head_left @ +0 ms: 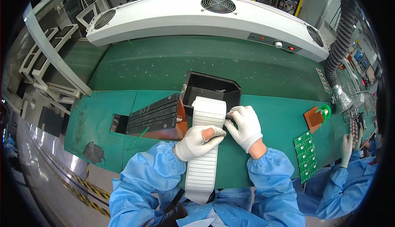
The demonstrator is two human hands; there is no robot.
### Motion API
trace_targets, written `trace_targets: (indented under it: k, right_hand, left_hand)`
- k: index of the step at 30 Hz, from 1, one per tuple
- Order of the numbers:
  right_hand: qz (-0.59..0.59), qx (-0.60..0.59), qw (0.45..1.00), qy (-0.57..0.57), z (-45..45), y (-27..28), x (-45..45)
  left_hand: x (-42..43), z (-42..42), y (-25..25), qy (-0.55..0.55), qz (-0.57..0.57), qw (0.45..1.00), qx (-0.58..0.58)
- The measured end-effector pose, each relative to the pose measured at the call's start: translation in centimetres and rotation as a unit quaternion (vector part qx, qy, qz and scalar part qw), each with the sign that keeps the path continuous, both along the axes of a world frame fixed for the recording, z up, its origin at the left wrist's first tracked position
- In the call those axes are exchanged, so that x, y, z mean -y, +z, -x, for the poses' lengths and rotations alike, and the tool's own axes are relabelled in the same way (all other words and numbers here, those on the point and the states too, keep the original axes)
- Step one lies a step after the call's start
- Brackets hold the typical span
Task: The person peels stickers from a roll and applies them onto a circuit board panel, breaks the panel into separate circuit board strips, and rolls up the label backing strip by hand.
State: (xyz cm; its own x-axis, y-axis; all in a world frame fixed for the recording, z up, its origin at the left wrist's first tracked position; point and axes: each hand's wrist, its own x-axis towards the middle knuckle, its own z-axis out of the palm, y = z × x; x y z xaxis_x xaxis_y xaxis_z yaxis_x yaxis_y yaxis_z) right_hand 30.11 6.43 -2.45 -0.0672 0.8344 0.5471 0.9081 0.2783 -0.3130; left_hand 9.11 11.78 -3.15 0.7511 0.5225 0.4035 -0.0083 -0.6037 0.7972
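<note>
A wide roll of white labels (210, 105) stands in front of a black bin (212, 88), its strip of narrow labels (201, 171) running toward me over the table edge. My left hand (197, 144), in a white glove with a bare thumb tip, lies across this strip with its fingers closed on it. Right of the roll, my gloved right hand (245, 127) is closed, pinching a small black part (231, 119) that its fingers partly hide. The fingertips of both hands are close but apart.
Black slotted racks (152, 115) and a green stick (138, 138) lie left. Green circuit boards (305, 155) and a green spool (325, 111) lie right, near a co-worker's gloved hand (347, 149). A white fan unit (164, 19) spans the back.
</note>
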Motion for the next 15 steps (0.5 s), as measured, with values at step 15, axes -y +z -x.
trace_targets:
  k: [15]
  right_hand:
    - [-0.005,0.000,1.000,0.000,0.05,0.00,-0.02]
  left_hand:
    - [-0.08,-0.02,-0.32,-0.003,-0.002,1.000,0.011]
